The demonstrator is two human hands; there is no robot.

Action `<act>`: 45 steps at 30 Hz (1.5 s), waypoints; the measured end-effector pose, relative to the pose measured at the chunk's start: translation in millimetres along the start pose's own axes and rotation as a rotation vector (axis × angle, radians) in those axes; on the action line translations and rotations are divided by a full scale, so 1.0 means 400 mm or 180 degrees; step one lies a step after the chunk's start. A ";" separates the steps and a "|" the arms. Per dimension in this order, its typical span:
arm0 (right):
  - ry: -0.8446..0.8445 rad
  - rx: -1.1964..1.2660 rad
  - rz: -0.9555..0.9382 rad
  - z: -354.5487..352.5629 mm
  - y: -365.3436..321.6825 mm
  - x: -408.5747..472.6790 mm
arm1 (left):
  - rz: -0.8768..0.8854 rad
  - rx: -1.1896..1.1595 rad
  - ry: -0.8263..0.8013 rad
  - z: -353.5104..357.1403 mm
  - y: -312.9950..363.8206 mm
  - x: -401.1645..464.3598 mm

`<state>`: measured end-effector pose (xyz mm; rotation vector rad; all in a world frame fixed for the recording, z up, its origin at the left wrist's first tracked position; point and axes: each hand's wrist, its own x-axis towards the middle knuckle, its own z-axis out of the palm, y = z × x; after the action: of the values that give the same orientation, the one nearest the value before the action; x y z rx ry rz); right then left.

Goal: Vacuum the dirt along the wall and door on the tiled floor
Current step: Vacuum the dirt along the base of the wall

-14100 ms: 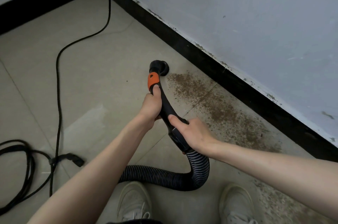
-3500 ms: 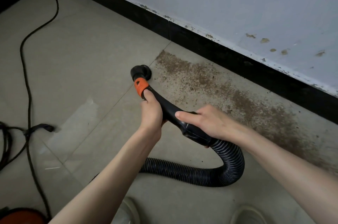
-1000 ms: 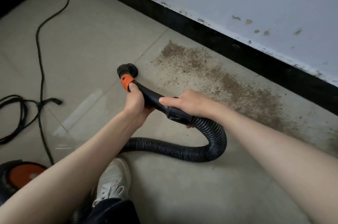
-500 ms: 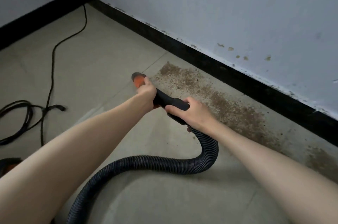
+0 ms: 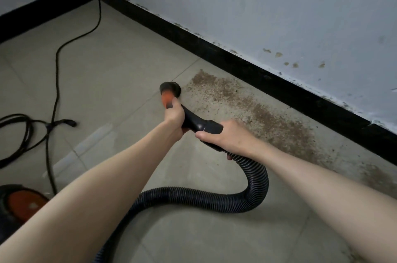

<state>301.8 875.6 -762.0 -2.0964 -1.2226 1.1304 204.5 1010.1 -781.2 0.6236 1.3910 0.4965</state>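
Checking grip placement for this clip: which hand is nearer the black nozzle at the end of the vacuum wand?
Left. The left hand grips the wand just behind the orange collar, right by the nozzle. The right hand holds farther back, where the ribbed hose begins.

Bare indoor room corner, beige tiled floor (image 5: 120, 65), black skirting (image 5: 236, 63), scuffed white wall (image 5: 257, 5)

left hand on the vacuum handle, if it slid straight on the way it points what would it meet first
The left hand points up the handle, so it would first meet the orange collar, then the black nozzle. Past that looks like bare tile, though depth is unclear.
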 end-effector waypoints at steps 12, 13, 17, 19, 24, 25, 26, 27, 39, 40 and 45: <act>0.0189 -0.0142 0.0037 -0.027 0.033 0.048 | 0.0010 -0.0096 -0.0344 0.054 -0.003 0.050; 0.0199 -0.0112 0.0048 -0.029 0.038 0.052 | 0.0027 -0.0070 -0.0350 0.060 -0.001 0.054; 0.0267 0.0003 0.0101 -0.034 0.053 0.070 | 0.0069 0.0053 -0.0383 0.085 0.008 0.071; 0.0314 0.0064 0.0134 -0.033 0.058 0.084 | 0.0102 0.0106 -0.0377 0.099 0.016 0.082; 0.0402 0.0367 0.0200 -0.051 0.076 0.111 | 0.0156 0.0328 -0.0437 0.140 0.043 0.105; 0.0405 0.0459 0.0214 -0.055 0.083 0.115 | 0.0162 0.0367 -0.0451 0.149 0.043 0.108; 0.0400 0.0533 0.0232 -0.057 0.090 0.118 | 0.0175 0.0406 -0.0455 0.156 0.041 0.111; 0.0385 0.0578 0.0259 -0.058 0.096 0.122 | 0.0192 0.0444 -0.0443 0.162 0.037 0.115; 0.0481 0.0860 0.0373 -0.062 0.123 0.117 | 0.0283 0.0746 -0.0436 0.210 0.032 0.130; 0.0515 0.0872 0.0389 -0.062 0.124 0.110 | 0.0277 0.0771 -0.0457 0.214 0.029 0.124; 0.0658 0.0951 0.0481 -0.062 0.138 0.061 | 0.0310 0.0952 -0.0516 0.238 0.003 0.095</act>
<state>355.9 869.5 -798.0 -2.0396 -0.7601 1.0548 303.8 1025.5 -802.2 0.9569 1.2943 0.3085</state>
